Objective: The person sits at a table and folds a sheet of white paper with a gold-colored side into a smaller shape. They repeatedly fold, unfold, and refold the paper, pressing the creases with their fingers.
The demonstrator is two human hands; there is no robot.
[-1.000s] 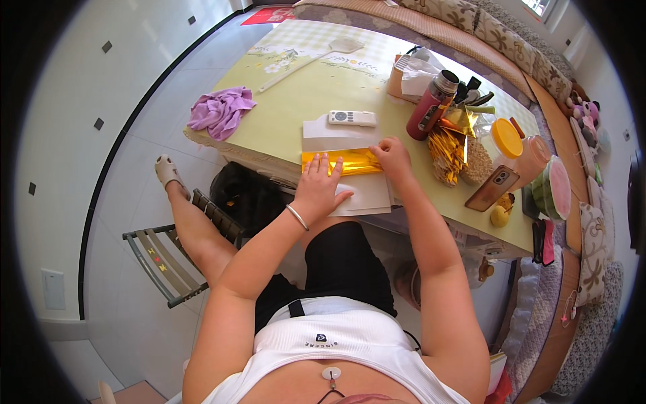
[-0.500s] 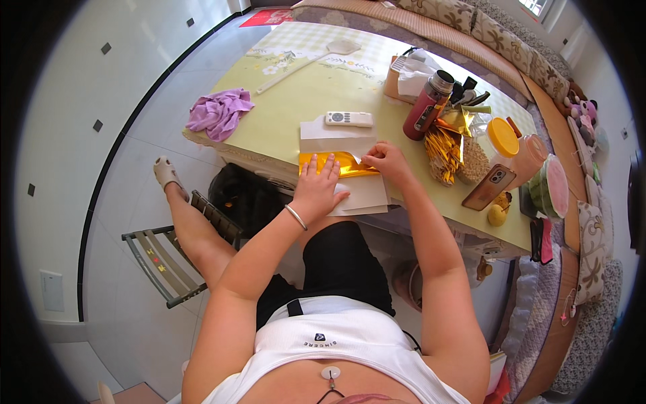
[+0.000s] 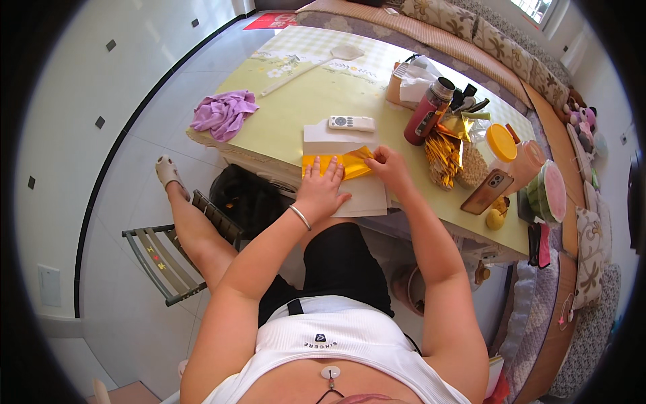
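Observation:
A shiny gold foil sheet [image 3: 354, 161] lies across white paper [image 3: 369, 200] at the table's near edge. My left hand [image 3: 321, 191] rests flat on the foil's left part, fingers spread, with a silver bangle on the wrist. At the other end, my right hand [image 3: 392, 168] pinches the foil's right edge between thumb and fingers. That end is lifted and creased off the paper. Beyond the foil, a white remote control [image 3: 351, 123] lies on the paper's far part. To the right stands a bundle of folded gold foil [image 3: 443, 160].
Right of my hands stand a dark red thermos [image 3: 428, 111], a yellow-lidded jar [image 3: 490, 147], a phone [image 3: 487, 191] and a cut watermelon [image 3: 548, 193]. A purple cloth [image 3: 225, 114] and a white fly swatter [image 3: 313, 67] lie at the left. A folding stool [image 3: 165, 262] stands below.
My right hand has moved slightly to the right and raised the foil's right end, which now shows a fold. My left hand stays flat on the foil.

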